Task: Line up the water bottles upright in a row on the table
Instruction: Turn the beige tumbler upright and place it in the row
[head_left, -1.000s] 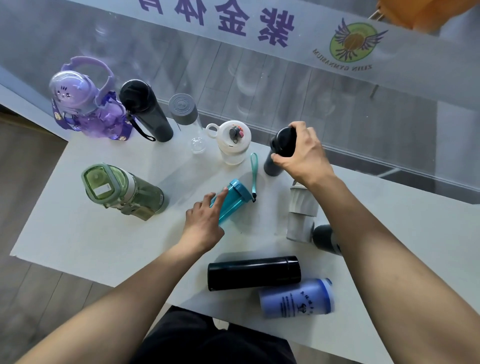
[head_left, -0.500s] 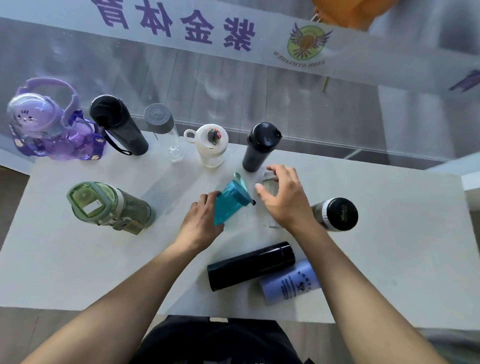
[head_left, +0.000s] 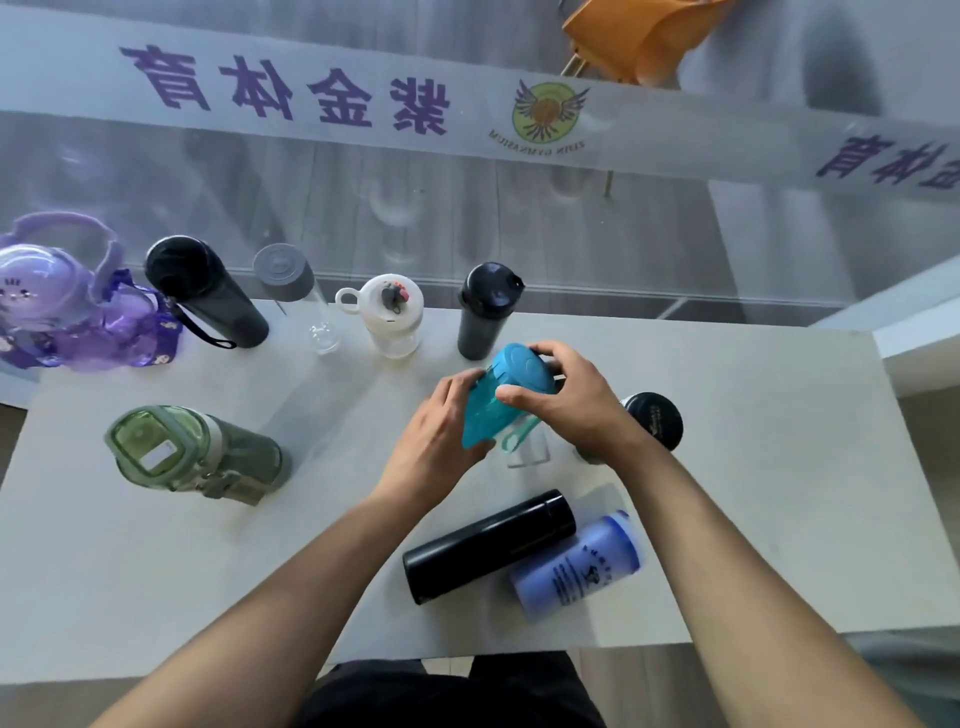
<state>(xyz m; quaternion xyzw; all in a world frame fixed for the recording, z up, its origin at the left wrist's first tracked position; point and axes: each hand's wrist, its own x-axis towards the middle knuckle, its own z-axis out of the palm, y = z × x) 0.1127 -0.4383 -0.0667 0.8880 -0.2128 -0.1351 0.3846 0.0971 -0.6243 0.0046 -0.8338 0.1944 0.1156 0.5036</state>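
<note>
A teal bottle (head_left: 506, 400) is lifted off the white table (head_left: 779, 467), tilted, held between my left hand (head_left: 441, 441) on its body and my right hand (head_left: 571, 405) at its lid. Along the far edge stand a purple jug (head_left: 62, 301), a black bottle (head_left: 208, 296), a clear grey-capped bottle (head_left: 291, 286), a white-lidded cup (head_left: 392, 317) and a dark bottle (head_left: 485, 312). A green bottle (head_left: 197, 452), a black flask (head_left: 488, 545) and a lilac bottle (head_left: 576, 566) lie on their sides. A black-capped bottle (head_left: 652, 418) sits behind my right wrist.
A glass wall with a printed banner (head_left: 363, 104) runs right behind the table's far edge. An orange chair (head_left: 639, 36) shows beyond the glass. A clear glass base (head_left: 527, 454) stands under my hands. The table's right part is bare.
My right hand left the dark bottle standing in the row and came down to the teal bottle. Both hands have raised the teal bottle off the table.
</note>
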